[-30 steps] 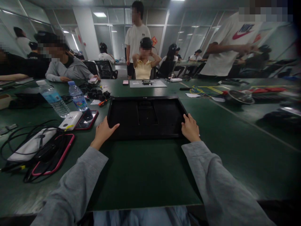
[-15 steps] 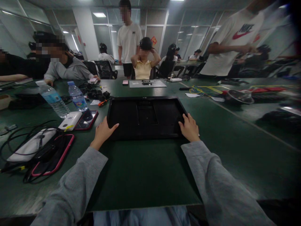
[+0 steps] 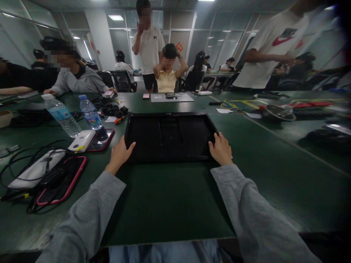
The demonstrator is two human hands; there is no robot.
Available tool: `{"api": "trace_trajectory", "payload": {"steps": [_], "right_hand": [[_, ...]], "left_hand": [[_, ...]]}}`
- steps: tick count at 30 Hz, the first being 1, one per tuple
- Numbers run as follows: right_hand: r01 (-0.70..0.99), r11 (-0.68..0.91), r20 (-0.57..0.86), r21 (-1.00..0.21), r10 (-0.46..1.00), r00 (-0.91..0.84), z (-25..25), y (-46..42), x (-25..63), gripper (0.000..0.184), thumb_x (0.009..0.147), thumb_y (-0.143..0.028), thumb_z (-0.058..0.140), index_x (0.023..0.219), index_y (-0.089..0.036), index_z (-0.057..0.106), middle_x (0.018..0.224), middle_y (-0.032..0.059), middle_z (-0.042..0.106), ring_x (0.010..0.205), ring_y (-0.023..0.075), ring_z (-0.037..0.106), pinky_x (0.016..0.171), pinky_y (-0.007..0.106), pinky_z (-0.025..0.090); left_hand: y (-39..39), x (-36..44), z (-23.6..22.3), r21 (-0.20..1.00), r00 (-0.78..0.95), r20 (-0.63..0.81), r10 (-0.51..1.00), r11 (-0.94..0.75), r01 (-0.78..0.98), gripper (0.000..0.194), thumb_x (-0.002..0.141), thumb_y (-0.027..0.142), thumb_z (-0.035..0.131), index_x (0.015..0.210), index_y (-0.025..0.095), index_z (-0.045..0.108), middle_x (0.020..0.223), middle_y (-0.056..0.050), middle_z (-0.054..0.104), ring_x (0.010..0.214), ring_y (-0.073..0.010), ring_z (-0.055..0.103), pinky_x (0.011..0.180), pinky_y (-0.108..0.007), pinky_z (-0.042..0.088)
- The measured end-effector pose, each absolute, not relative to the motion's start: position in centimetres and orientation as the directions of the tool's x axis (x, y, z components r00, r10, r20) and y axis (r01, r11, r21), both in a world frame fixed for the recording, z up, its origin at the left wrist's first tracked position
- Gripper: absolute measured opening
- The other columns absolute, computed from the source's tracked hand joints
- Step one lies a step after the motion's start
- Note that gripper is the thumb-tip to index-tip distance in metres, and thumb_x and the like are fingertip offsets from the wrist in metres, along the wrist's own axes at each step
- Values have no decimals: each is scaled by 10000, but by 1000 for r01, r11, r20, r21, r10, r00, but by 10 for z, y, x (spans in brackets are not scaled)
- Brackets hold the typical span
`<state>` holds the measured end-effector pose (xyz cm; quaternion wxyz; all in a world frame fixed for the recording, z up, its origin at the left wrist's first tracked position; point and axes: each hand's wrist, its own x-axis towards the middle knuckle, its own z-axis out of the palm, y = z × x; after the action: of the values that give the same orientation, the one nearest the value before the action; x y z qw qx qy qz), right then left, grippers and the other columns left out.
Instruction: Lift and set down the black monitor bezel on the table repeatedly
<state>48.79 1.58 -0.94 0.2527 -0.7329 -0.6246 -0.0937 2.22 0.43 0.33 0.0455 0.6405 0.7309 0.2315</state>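
A black rectangular monitor casing [image 3: 144, 133] lies on the green table in front of me, with a raised rim and a recessed panel in its middle. My left hand [image 3: 119, 155] grips its left edge, the thumb raised over the near left corner and the fingers along the outer side. At the opposite edge my right hand [image 3: 221, 149] has its fingers on the right rim and its thumb on the inner side. Parts of the fingers on both hands are hidden by the casing and the hands themselves.
To the left are two water bottles [image 3: 91, 113], a white power bank [image 3: 81, 140], phones with red edges [image 3: 101, 140] and tangled black cables [image 3: 16, 160]. A metal bowl [image 3: 279, 112] and yellow cables [image 3: 230, 105] lie far right. Several people sit or stand beyond the table.
My left thumb has drawn back slightly toward the casing's left edge. The casing and my right hand look almost still. Across the table, a standing person has raised a hand to their face.
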Motion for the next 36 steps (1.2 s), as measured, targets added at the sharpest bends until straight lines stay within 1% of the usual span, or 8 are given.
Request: {"api": "trace_trajectory", "payload": {"steps": [8,15,20,23,27,29,32,36], "right_hand": [[962,-109,439,-249,873,212,-11,16,490,643,979,-407,402,1533,-83,381,1587,248,360,1405,406,401,1065,575,408],[959,-114,451,-259,864,224,-10,16,493,696,950,-407,453,1528,-28,373,1423,302,484,1275,411,500,1013,562,443],[950,-59,478,-306,854,206,-8,11,497,678,923,-384,452,1479,2,412,1329,306,537,1223,399,521,997,565,445],[915,-90,445,-394,852,276,-2,8,503,674,905,-393,468,1460,-11,438,1214,270,608,1153,375,575,990,548,458],[796,-128,264,-591,902,341,1,11,506,709,864,-461,536,1443,-59,462,881,126,681,892,307,659,928,515,508],[729,-61,262,-681,910,321,-2,16,502,709,826,-445,589,1431,-97,464,915,114,694,883,284,669,922,493,523],[572,47,299,-819,886,355,-10,24,493,715,788,-411,629,1429,-151,449,1098,138,695,964,267,677,892,454,560],[388,42,212,-921,889,407,-14,27,487,704,796,-391,597,1451,-177,451,1032,113,711,883,258,703,779,436,610]], "left_hand": [[2,25,4,410,-202,305,931,63,910,733,1013,555,346,1527,33,376,1527,-250,485,1397,-372,496,1119,-513,417],[0,25,7,428,-218,438,872,11,904,629,1015,479,388,1485,66,449,1442,-216,581,1306,-343,574,1072,-499,457],[-2,26,12,414,-332,546,769,97,905,536,996,425,431,1421,112,521,1419,-200,588,1331,-367,509,1082,-569,399],[-4,27,15,423,-354,567,743,106,900,522,988,411,443,1413,118,520,1426,-204,570,1338,-361,484,1079,-561,394],[-5,30,16,419,-340,556,758,98,903,511,983,402,456,1397,111,529,1414,-211,564,1342,-362,472,1074,-558,400],[-5,30,16,411,-329,555,764,92,907,510,983,401,456,1399,115,526,1419,-210,557,1351,-361,462,1081,-561,395],[-5,32,16,405,-316,544,777,86,910,517,986,407,443,1410,122,517,1431,-208,550,1360,-357,454,1090,-559,391],[-6,32,16,396,-307,537,786,87,914,518,987,416,432,1406,125,523,1422,-205,560,1350,-360,467,1081,-553,407]]}}
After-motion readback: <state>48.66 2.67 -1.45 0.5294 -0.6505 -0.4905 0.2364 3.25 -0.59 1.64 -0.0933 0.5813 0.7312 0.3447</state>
